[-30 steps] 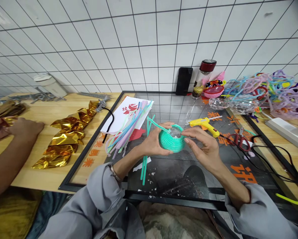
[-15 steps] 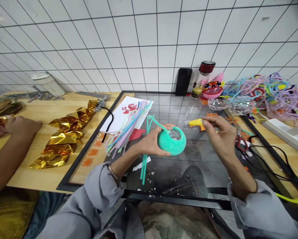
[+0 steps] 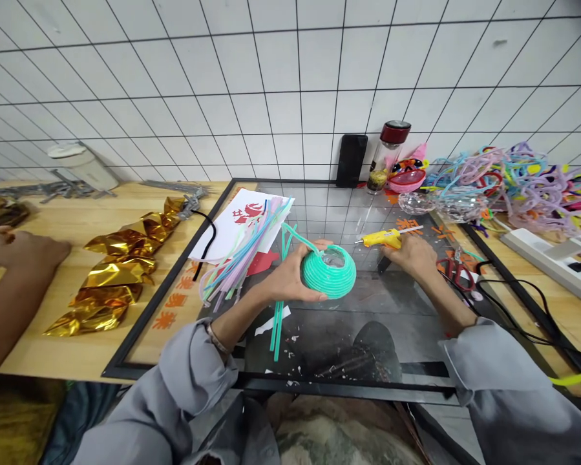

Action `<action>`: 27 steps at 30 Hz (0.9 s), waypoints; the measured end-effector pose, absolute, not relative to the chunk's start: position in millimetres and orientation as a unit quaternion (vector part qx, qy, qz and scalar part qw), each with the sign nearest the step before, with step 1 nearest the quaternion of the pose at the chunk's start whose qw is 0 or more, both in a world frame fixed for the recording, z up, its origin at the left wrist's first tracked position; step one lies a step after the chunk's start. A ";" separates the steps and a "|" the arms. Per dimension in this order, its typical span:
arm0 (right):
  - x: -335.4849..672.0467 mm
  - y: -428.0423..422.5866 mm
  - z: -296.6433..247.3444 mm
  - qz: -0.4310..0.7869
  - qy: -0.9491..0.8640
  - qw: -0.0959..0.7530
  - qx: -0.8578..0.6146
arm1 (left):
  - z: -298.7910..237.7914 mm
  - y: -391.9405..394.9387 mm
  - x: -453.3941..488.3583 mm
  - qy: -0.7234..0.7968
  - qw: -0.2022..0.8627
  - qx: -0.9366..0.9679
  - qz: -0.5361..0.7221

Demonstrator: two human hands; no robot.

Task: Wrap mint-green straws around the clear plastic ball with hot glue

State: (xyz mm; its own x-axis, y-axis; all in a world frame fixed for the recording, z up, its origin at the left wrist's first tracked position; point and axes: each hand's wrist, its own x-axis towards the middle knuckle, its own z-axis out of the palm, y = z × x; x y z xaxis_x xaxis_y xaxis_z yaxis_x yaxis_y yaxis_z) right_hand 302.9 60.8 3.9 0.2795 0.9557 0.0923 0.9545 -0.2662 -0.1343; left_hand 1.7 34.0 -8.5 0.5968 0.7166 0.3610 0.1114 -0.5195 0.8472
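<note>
My left hand is wrapped around the left side of a round bowl-like piece coiled from mint-green pipe cleaner, with a clear lining inside its opening. From its rim a loose green pipe cleaner end runs up and left. My right hand is closed around the handle of a yellow hot glue gun, whose nozzle points left toward the bowl. A glue stick sticks out of the gun's back. Straight green pipe cleaners lie under my left wrist.
Pastel pipe cleaners lie across white paper. Gold foil is on the left, near another person's hand. A phone, glass bottle, tangled pipe cleaners, scissors and power strip stand or lie beyond and right.
My right hand has moved down and left onto the glue gun and gripped its handle; the glue stick now shows. The left hand holds the green bowl much as before. The view has shifted slightly.
</note>
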 end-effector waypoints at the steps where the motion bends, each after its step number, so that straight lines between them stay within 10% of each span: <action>1: 304.5 61.7 5.0 0.007 -0.595 0.091 -0.799 | -8.9 34.0 2.0 0.259 0.412 0.792 0.367; 12: 283.0 17.5 32.1 -0.126 -0.702 0.462 -0.527 | -2.6 35.0 4.5 0.272 0.418 0.790 0.357; 27: 266.8 5.3 30.2 -0.157 -0.713 0.484 -0.483 | -2.3 35.9 6.9 0.258 0.410 0.800 0.354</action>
State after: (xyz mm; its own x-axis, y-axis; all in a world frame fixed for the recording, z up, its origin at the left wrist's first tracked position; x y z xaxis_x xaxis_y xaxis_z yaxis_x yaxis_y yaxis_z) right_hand 266.8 5.3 30.2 -0.0646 0.5370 0.8411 0.8401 0.4842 -0.2446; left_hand 6.9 35.9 -2.3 0.6167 0.7024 0.3553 0.1225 -0.5315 0.8382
